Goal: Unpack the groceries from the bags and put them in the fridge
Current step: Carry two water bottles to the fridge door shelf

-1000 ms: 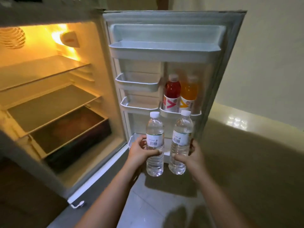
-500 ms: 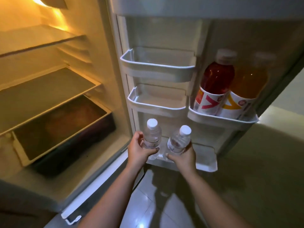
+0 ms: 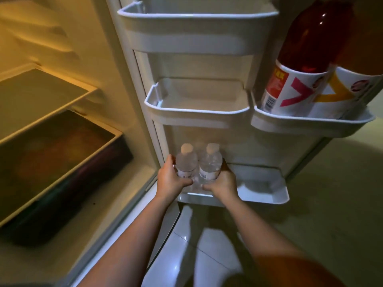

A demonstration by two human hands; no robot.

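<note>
Two water bottles stand side by side at the left end of the bottom door bin (image 3: 269,198), about 6 o'clock in the head view, the only one there is. The left hand (image 3: 171,180) is curled round the left bottle (image 3: 186,162) and the right hand (image 3: 222,182) round the right bottle (image 3: 211,163), thumbs across the fronts just below the labels. Caps point up and the bottles nearly touch each other. Their bases are hidden behind the hands and the bin's front lip, so whether they already rest on the bin floor cannot be told.

To finish this well, I judge both bottles should go straight down until the bases sit flat behind the lip, staying upright; each hand should let go only once its bottle bears its own weight. Sliding the pair toward 3 o'clock would use the bare part of the bin.

Both forearms reach in from 6 o'clock, converging on the bin, wrists roughly level, palms facing each other.

At 2 o'clock a red bottle (image 3: 298,65) and an orange bottle (image 3: 352,65) stand in a higher bin (image 3: 310,126). The fridge (image 3: 128,79) shelves lie toward 9 o'clock.
</note>
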